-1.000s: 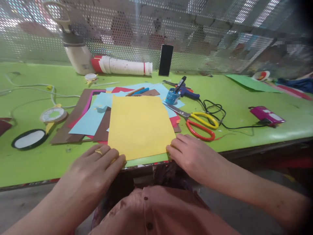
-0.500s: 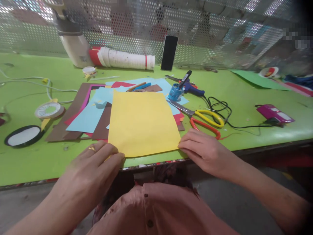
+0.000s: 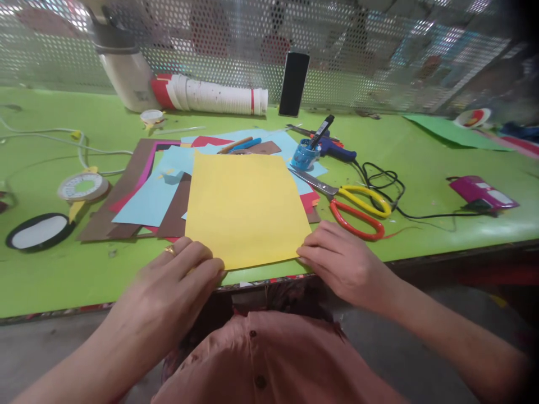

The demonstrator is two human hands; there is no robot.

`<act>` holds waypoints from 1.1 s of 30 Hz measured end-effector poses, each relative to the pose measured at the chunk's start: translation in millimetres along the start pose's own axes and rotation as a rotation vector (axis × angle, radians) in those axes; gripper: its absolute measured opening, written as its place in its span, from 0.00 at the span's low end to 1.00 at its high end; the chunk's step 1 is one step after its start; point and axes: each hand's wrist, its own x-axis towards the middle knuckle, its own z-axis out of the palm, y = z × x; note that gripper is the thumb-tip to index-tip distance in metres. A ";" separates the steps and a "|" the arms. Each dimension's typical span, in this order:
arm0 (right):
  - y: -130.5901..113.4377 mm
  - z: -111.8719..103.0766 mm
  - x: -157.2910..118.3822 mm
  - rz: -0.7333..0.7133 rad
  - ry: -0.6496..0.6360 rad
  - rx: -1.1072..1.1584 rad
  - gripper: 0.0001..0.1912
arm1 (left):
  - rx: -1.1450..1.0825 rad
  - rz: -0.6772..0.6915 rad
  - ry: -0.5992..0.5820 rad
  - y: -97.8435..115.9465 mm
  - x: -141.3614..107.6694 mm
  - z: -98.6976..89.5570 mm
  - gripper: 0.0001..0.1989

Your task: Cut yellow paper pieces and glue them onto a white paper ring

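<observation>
One yellow sheet (image 3: 248, 210) on the green table (image 3: 425, 168), overlapping jumbled coloured papers (image 3: 145, 199), left hand (image 3: 170, 283) pinching its near left corner, right hand (image 3: 347, 264) pinching the near right one, scissors (image 3: 331, 191) lying close by.

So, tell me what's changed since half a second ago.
The left hand has shifted rightward and the right hand leftward, bringing them closer together along the near edge of the yellow paper. Neither has let go. The scissors, blue cup and phone stayed put.
</observation>
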 end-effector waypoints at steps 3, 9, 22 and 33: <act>3.1 -0.8 2.4 0.020 0.020 0.074 0.10 | -0.101 -0.055 0.036 -0.3 1.2 3.1 0.07; 9.3 -2.6 4.4 0.039 0.021 0.200 0.08 | -0.277 -0.197 -0.021 -5.0 7.2 3.4 0.08; 12.6 -11.0 16.1 0.288 -0.131 0.337 0.08 | -0.285 -0.300 -0.240 -7.0 16.5 -2.3 0.13; 3.7 -2.6 13.6 0.034 -0.065 0.220 0.09 | 0.030 -0.047 -0.088 4.7 17.2 8.2 0.09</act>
